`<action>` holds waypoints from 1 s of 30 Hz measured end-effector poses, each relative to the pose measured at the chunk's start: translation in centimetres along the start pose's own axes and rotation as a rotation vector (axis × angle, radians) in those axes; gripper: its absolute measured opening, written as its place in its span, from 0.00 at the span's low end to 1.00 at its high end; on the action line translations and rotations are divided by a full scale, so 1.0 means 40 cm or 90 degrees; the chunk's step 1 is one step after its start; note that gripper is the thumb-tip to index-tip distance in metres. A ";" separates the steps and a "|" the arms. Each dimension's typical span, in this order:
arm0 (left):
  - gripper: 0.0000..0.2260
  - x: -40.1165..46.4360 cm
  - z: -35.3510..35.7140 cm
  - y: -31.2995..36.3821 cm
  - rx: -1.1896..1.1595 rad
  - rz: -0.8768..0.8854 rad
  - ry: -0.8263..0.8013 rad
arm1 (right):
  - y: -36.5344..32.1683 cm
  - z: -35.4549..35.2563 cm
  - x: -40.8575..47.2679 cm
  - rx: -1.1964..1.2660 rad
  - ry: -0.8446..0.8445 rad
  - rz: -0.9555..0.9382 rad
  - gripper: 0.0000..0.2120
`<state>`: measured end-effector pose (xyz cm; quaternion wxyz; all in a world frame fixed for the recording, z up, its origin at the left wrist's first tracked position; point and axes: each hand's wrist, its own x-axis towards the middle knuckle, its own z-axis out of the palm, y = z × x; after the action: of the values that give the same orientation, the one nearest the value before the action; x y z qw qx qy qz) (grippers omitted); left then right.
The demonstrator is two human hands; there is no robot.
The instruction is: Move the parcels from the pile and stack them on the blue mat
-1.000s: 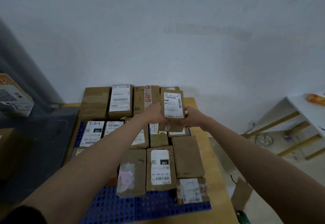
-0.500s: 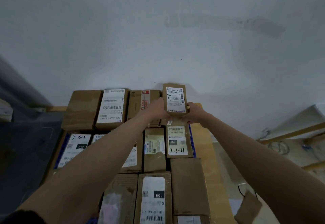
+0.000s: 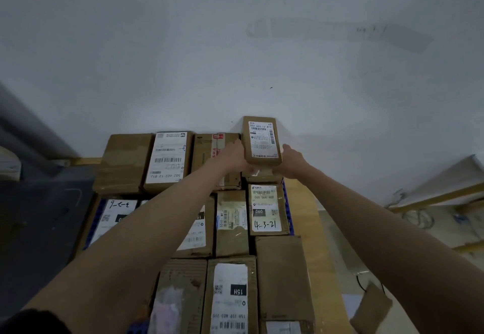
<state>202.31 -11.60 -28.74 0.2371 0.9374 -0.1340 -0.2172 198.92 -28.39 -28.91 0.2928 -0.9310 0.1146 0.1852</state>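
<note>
**Up against the wall: seating the last box of the back row**

At the far right corner of the blue mat (image 3: 286, 197), the small labelled parcel (image 3: 262, 141) sits on another box — the left hand (image 3: 234, 156) and right hand (image 3: 292, 159) grip its near corners, fingers curled under. I'd square it to the wall first, then let go one side at a time — it's narrow, so it could tip toward the 4-3-21 parcel (image 3: 267, 209) just nearer.

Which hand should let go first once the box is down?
Probably the left hand. It holds the parcel on the side crowded by the taped box beside it, while the right hand holds the open outer side and can steady it.
</note>
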 end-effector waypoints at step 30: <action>0.32 -1.041 -0.104 -0.387 0.124 -0.183 -0.046 | -0.484 0.299 -0.761 -0.304 -0.251 -0.299 0.33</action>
<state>170.34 17.97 -18.91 0.1067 0.9570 -0.0272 -0.2683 174.28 -2.65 -15.71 0.1190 -0.9205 -0.2061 0.3098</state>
